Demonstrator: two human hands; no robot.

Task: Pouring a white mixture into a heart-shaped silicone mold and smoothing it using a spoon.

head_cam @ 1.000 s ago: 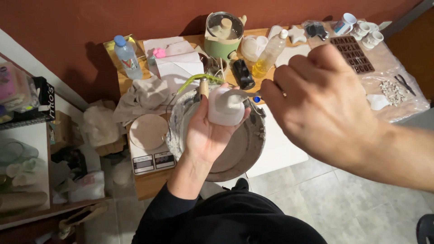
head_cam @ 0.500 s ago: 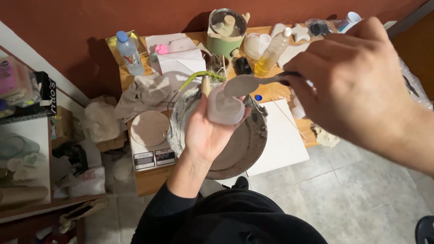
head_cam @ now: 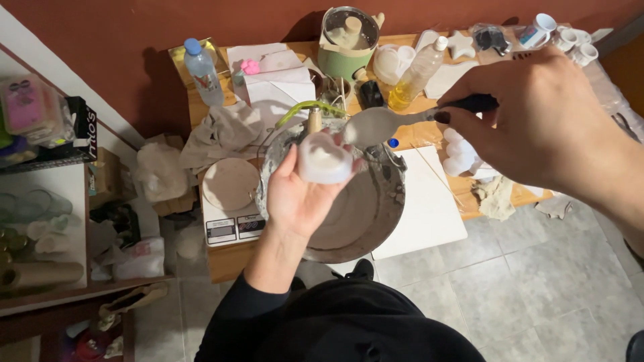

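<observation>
left hand (head_cam: 302, 194) is palm up over the big grey mixing bowl (head_cam: 362, 208) at the near edge of the desk (head_cam: 221, 258), fingers (head_cam: 287, 161) curled round a small white heart-shaped mould (head_cam: 325, 159), grasping it from below. mould is upright w/ pale fill inside, held just above the bowl's far-left rim. right hand (head_cam: 530, 121) is raised nearer the camera over the right part of the desk, fingers pinched on the dark handle of a metal spoon (head_cam: 382, 125); spoon bowl sits just beside the mould's right edge, touching or nearly, can't tell which. bowl's inside is smeared w/ grey mix. left of the bowl a small scale (head_cam: 231, 218) carries a round beige disc (head_cam: 230, 183). right of the bowl lies a white board (head_cam: 433, 208) over the near edge. towards the far edge: green pot (head_cam: 347, 40), plastic water bottle (head_cam: 201, 70) at the far-left corner, bottle of yellow liquid (head_cam: 416, 70), crumpled cloth (head_cam: 221, 131), white papers (head_cam: 278, 80). small white cups (head_cam: 570, 37) at the far-right corner. floor below is grey tile (head_cam: 537, 288).
</observation>
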